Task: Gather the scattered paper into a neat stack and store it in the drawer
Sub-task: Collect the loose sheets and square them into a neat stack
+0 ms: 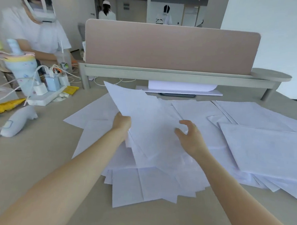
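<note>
Head view, both bare forearms reach in over the beige desk [35, 166].

White paper sheets [156, 183] lie fanned and overlapping across the desk centre and right, corners pointing every way. A second loose pile [268, 152] sits to the right, its lower-left edge overlapping the central spread.

Left hand [122, 123]: closed on the left edge of a lifted sheet [144, 115]; fingers hidden under the paper, only the back of the hand and knuckles show. The lifted sheet tilts up and away from the hand, its far corner pointing toward the pink divider panel [170, 47].

Right hand [188, 135]: fingers curled and slightly spread, thumb apart, holding nothing. It sits over the central sheets, just right of the lifted sheet; whether fingertips touch paper cannot be told.

No drawer can be made out.

Left side of the desk: power strip with chargers [47, 94], pale bottle [21, 68], yellow packet [4, 105]. Another person wearing a headset [35, 29] sits beyond, at the upper left.
</note>
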The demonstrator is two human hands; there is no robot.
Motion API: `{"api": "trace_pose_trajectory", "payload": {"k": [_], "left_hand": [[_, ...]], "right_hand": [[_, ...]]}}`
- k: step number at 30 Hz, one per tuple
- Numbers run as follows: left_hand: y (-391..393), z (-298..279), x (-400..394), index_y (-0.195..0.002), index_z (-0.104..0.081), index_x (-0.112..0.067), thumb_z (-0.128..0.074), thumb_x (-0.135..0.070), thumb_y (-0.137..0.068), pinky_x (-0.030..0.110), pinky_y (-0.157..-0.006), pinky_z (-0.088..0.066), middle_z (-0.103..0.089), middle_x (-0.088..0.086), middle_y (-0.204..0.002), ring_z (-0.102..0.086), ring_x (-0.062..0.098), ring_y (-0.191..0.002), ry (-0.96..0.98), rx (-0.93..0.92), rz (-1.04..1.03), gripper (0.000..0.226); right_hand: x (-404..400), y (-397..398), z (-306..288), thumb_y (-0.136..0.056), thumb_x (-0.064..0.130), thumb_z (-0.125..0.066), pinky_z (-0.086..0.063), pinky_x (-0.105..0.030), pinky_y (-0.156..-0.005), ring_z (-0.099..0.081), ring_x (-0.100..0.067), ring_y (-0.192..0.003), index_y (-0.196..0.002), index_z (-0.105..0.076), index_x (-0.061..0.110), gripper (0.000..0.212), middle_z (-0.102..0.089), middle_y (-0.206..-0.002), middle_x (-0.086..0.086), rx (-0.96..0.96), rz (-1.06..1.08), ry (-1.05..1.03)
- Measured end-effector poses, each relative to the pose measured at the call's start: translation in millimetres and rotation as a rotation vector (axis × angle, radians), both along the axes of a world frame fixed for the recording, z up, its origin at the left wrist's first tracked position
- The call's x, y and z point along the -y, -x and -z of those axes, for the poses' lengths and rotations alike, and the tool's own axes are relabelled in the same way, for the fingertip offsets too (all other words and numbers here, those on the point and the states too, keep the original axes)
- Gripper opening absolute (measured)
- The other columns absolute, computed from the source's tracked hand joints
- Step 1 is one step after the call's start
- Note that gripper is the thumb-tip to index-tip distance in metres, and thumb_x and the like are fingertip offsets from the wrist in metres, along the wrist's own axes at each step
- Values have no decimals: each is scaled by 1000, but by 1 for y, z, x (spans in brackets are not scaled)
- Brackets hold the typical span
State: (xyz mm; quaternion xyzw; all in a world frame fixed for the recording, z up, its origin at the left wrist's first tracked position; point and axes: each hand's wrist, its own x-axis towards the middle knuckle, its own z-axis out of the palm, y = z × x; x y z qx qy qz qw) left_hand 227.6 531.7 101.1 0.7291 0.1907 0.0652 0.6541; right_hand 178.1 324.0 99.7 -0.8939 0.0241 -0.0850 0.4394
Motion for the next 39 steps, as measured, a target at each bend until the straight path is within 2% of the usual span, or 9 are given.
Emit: {"api": "trace_pose_trajectory", "payload": {"k": [3,5,8,11,19,26,30,33,39], "left_hand": [[2,6,1,-129,-44,-10,-53,-26,-86,38,-97,-43,-43,12,-135,-46,31,-119,-418,-208,34,47],[0,7,-6,-134,-39,-9,-58,-27,-83,41,-104,-39,-33,11,-142,-39,31,-127,-306,-234,-25,57],[-7,0,-26,-123,-50,-11,-64,-26,-65,38,-85,-51,-54,7,-127,-56,28,-110,152,-176,-118,61],[-3,-7,-36,-101,-56,-12,-57,-18,-86,35,-61,-50,-65,7,-83,-61,23,-75,540,-132,-101,16],[-7,0,-8,-107,-58,-2,-46,5,-91,32,-68,-48,-65,14,-86,-57,24,-74,197,-229,158,21],[-15,-63,-22,-103,-65,-16,-64,-11,-77,33,-81,-53,-68,0,-93,-65,23,-91,-30,141,250,27],[-11,-112,-25,-90,-62,-24,-63,-12,-88,18,-69,-48,-62,-14,-81,-61,7,-76,-70,387,224,12],[-8,-137,-27,-83,-66,-29,-69,-15,-84,28,-81,-53,-68,-17,-83,-65,9,-84,59,502,219,15],[-1,-133,-36,-93,-64,-29,-67,-22,-85,31,-85,-53,-68,-12,-97,-68,5,-87,194,525,212,11]], "right_hand": [[-16,-13,8,-93,36,-50,-27,-31,-110,-25,-19,-140,-136,-43,18,47,-38,-147,2,-23,-81,252],[-18,-18,13,-93,39,-47,-22,-31,-113,-22,-18,-142,-138,-42,20,50,-34,-150,3,-62,-86,332],[-17,-17,24,-92,39,-45,-21,-30,-110,-28,-17,-138,-135,-45,22,46,-39,-146,6,-52,-62,421],[-18,-13,35,-92,37,-45,-19,-27,-108,-31,-17,-135,-133,-47,23,43,-40,-146,8,40,-36,453],[-16,-15,38,-92,36,-46,-24,-30,-103,-41,-22,-126,-123,-57,30,34,-51,-135,7,20,0,432],[2,-56,-21,-89,35,-56,-30,-38,-108,-30,-25,-137,-146,-27,17,66,-32,-150,-2,24,91,-149],[-3,-77,-88,-86,34,-63,-44,-14,-70,-58,-4,-96,-125,-43,18,46,-57,-111,12,150,-58,-548],[-8,-77,-125,-90,30,-59,-44,-5,-59,-55,12,-86,-119,-45,27,32,-57,-101,24,278,-144,-636],[-16,-64,-128,-92,27,-58,-48,-9,-68,-60,8,-94,-122,-46,23,33,-61,-112,15,352,-203,-663]]}}
